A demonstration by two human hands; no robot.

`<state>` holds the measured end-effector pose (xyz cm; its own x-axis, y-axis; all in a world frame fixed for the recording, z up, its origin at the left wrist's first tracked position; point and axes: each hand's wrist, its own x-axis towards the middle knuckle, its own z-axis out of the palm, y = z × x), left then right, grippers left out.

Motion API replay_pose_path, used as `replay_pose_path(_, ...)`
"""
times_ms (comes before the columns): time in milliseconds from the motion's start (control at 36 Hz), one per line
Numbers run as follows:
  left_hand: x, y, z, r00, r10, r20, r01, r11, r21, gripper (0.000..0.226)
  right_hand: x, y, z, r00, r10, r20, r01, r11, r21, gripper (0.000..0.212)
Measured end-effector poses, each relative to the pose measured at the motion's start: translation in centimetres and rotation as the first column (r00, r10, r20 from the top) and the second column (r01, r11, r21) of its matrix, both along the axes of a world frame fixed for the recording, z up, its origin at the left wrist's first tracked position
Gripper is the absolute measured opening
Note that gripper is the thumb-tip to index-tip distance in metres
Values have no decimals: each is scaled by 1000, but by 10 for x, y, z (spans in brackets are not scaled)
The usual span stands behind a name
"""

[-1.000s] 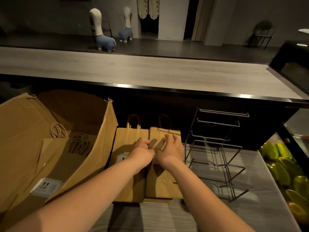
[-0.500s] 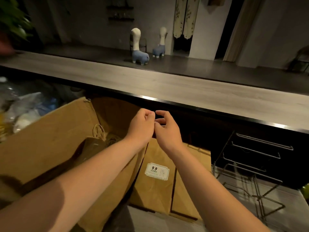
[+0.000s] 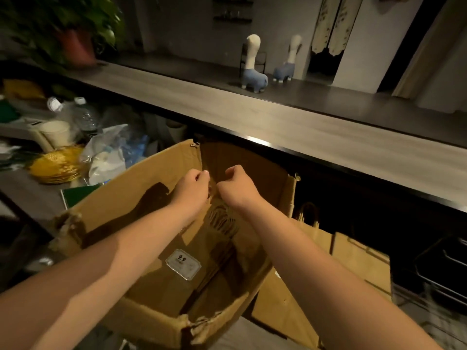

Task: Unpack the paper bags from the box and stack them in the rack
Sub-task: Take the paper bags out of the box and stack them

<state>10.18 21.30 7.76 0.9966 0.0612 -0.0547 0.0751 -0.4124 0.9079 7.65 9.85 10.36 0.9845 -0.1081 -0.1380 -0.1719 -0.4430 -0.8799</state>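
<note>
An open cardboard box (image 3: 141,205) stands in front of me. Inside it lie flat brown paper bags (image 3: 161,281); the top one has a white 9.9 label and twine handles. My left hand (image 3: 193,189) and my right hand (image 3: 238,186) are side by side over the box, both closed into fists at the top bag's handles. Two more paper bags (image 3: 353,261) stand upright just right of the box. The dark wire rack (image 3: 444,271) is partly cut off at the right edge.
A long wooden counter (image 3: 303,127) runs across behind the box, with two plush llamas (image 3: 252,69) beyond it. To the left are plastic bottles (image 3: 83,114), plastic bags, a yellow basket (image 3: 55,165) and a green notebook (image 3: 78,193).
My view has swung left from the rack and standing bags to the box. Both hands left the standing bags, rose, moved over the box and closed at the top bag's handles.
</note>
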Motion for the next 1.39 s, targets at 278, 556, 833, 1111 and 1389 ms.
replay_pose_path(278,47,47,-39,883,-108,-457,229,948,219,33,62,48,-46,924,0,-383,-112,957,-268,77)
replay_pose_path(556,48,71,-78,600,-93,-795,625,675,392,61,49,27,-95,730,12,-683,-323,887,-329,55)
replay_pose_path(833,45,63,-85,595,-123,-795,688,590,423,57,48,8,-116,642,111,-758,-533,775,-338,22)
replay_pose_path(1111,45,60,-89,573,-128,-810,700,589,403,50,48,0,-127,627,144,-765,-581,741,-337,21)
replay_pose_path(1389,44,60,-88,611,-143,-779,683,592,427,54,51,-5,-133,606,180,-775,-617,722,-314,15)
